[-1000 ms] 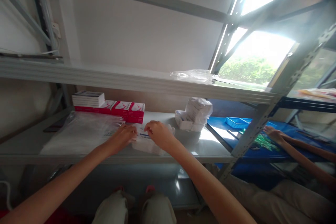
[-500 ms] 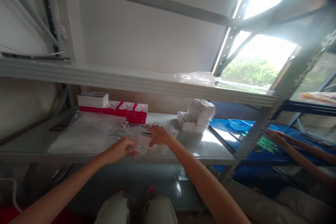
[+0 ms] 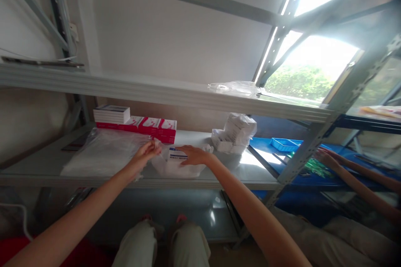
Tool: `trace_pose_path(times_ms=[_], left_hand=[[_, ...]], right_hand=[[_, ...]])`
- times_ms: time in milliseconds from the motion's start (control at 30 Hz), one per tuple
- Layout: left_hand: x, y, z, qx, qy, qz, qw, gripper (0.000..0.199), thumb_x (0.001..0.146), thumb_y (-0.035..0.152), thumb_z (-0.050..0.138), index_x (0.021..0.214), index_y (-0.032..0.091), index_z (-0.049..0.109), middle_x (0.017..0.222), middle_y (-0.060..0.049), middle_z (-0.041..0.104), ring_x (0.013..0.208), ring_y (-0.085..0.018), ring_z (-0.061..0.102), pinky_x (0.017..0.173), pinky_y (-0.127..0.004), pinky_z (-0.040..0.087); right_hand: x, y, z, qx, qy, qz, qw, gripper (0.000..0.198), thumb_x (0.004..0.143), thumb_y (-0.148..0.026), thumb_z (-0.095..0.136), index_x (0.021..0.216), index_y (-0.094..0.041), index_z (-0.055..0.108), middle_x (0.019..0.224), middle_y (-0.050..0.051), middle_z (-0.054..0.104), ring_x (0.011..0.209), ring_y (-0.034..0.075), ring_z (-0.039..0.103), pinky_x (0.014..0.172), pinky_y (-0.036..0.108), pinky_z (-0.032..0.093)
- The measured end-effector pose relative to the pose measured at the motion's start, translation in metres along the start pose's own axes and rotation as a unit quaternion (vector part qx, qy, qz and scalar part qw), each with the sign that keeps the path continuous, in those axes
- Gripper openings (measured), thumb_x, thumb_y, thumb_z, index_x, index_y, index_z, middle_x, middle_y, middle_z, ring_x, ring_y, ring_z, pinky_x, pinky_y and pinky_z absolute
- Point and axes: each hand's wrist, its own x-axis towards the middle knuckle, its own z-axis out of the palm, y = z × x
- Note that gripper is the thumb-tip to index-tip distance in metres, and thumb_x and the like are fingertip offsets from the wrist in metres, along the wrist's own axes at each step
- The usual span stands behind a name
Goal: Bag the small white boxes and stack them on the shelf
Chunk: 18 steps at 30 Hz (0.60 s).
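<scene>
A clear plastic bag (image 3: pixel 178 166) lies on the grey shelf (image 3: pixel 219 177), just in front of the red boxes (image 3: pixel 153 127). It is puffy and wrinkled, whitish contents showing through, with a white label printed in blue on top. The left hand (image 3: pixel 144 153) pinches the bag's left edge, its grip closed on the plastic. The right hand (image 3: pixel 194 155) rests flat on the label, fingers spread, pressing rather than grasping. Left of the bag lies a flat stack of clear bags (image 3: pixel 103 152); to its right sit small white boxes (image 3: pixel 233 135). Further right of the bag, another person's hand (image 3: pixel 326 157) reaches over a blue surface.
</scene>
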Motion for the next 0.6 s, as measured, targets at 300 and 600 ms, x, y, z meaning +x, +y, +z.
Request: trace_pose_path(times_ms=[300, 600], left_hand=[[0.024, 0.015, 0.004, -0.034, 0.073, 0.030, 0.996, 0.040, 0.054, 0.041, 0.079, 0.084, 0.018, 0.064, 0.094, -0.005, 0.067, 0.095, -0.021, 0.060, 0.076, -0.025, 0.044], [0.043, 0.014, 0.021, -0.039, 0.006, 0.078, 0.996, 0.033, 0.069, 0.043, 0.071, 0.086, 0.019, 0.055, 0.081, -0.004, 0.070, 0.085, -0.021, 0.065, 0.072, -0.027, 0.042]], right_hand=[[-0.087, 0.041, -0.062, 0.247, 0.337, -0.016, 0.909, 0.075, 0.065, -0.035, 0.078, 0.134, -0.038, 0.049, 0.149, 0.001, 0.040, 0.139, 0.026, 0.029, 0.110, 0.050, 0.026], [-0.010, 0.046, -0.012, 0.297, 0.268, -0.040, 0.916, 0.030, 0.069, -0.052, 0.067, 0.070, -0.022, 0.069, 0.103, 0.005, 0.066, 0.100, 0.023, 0.058, 0.095, 0.037, 0.041]])
